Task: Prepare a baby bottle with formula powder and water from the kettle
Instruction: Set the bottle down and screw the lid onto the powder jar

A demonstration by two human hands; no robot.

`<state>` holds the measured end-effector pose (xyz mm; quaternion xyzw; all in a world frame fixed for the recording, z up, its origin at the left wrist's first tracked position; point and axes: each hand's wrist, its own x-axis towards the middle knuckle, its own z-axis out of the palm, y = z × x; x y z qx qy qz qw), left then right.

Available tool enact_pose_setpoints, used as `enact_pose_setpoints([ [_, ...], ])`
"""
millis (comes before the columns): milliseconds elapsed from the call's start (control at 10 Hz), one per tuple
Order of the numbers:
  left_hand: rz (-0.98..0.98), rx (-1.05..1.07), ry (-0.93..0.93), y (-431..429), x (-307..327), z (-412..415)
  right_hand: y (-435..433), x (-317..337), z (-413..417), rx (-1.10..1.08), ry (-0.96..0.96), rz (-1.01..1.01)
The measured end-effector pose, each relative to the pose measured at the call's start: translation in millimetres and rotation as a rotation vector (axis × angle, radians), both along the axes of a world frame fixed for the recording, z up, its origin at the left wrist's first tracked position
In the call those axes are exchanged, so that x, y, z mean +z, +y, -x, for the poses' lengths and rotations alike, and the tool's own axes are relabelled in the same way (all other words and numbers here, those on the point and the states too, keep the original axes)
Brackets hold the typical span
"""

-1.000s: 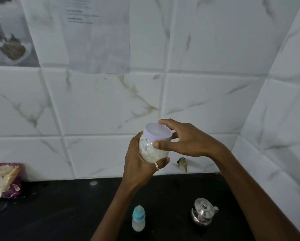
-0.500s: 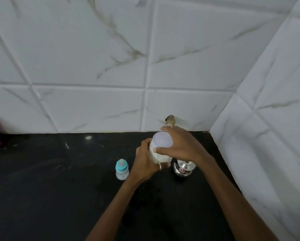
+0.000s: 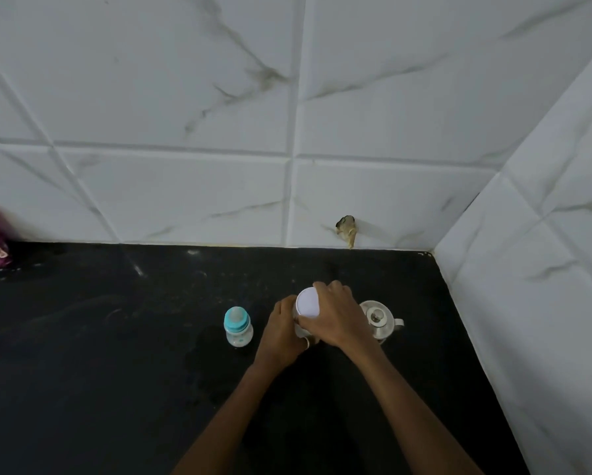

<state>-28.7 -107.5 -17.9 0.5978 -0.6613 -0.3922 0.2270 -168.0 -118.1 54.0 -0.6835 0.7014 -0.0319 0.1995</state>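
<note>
A: Grip status?
B: Left hand [image 3: 282, 332] wraps the formula jar [image 3: 306, 305], right hand [image 3: 339, 320] clamps its top. Jar sits between baby bottle [image 3: 238, 325] and kettle [image 3: 380, 318]; tabletop [image 3: 116, 337] contact unclear.

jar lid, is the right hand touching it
Touching. The head view shows the right hand gripping the white jar lid, fingers curled over its edge.

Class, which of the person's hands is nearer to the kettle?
Right. The right hand grips the jar from above, just beside the kettle; the left hand holds the jar's far side, nearer the bottle.
</note>
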Motion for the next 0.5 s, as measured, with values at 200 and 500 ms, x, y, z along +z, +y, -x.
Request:
enact_pose_setpoints([
  [200,-0.039,0.016,-0.013,5,-12,2,4,-22,6,-0.015,-0.020,-0.020],
  [500,-0.031,-0.038,-0.032,5,2,1,8,-18,8,-0.012,-0.007,0.006],
])
